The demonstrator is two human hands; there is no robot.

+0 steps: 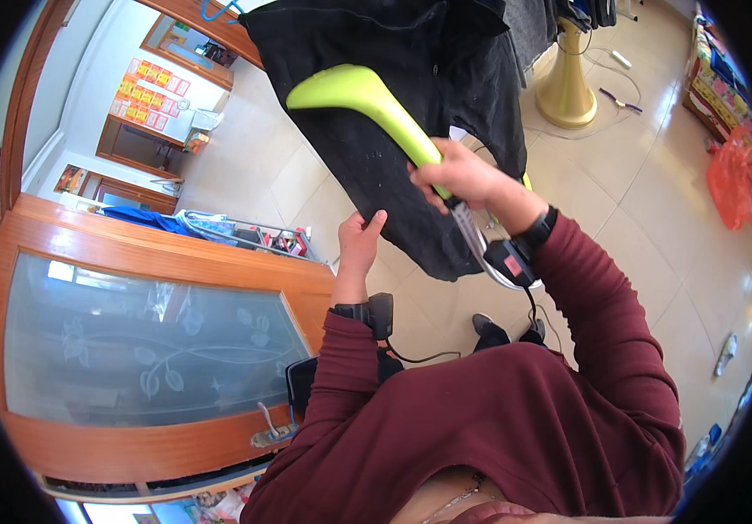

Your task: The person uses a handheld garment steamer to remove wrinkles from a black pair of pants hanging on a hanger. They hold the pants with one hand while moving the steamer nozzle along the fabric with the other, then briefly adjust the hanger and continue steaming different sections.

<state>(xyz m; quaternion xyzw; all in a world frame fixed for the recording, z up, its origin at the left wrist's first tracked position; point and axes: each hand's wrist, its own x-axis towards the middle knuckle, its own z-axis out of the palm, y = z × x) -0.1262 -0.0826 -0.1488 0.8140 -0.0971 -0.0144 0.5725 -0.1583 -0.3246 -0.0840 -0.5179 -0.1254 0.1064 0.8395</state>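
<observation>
A black garment (376, 157) hangs in front of me, its lower part spread towards my hands. My right hand (457, 171) is wrapped around the handle of a lime-green garment steamer head (349, 88), which lies over or just above the cloth. A pale hose (471, 232) runs down from the handle. My left hand (361, 239) is at the garment's left lower edge, thumb up, and pinches the cloth there. Each wrist bears a black strap with a small box and a cable.
A wooden door with frosted glass (146, 340) stands at my left. Right of the garment are a gold stand base (565, 92) and a thin cable on the tiled floor (637, 216). A red plastic bag (734, 180) hangs at far right. A rack (271, 239) stands beyond the door.
</observation>
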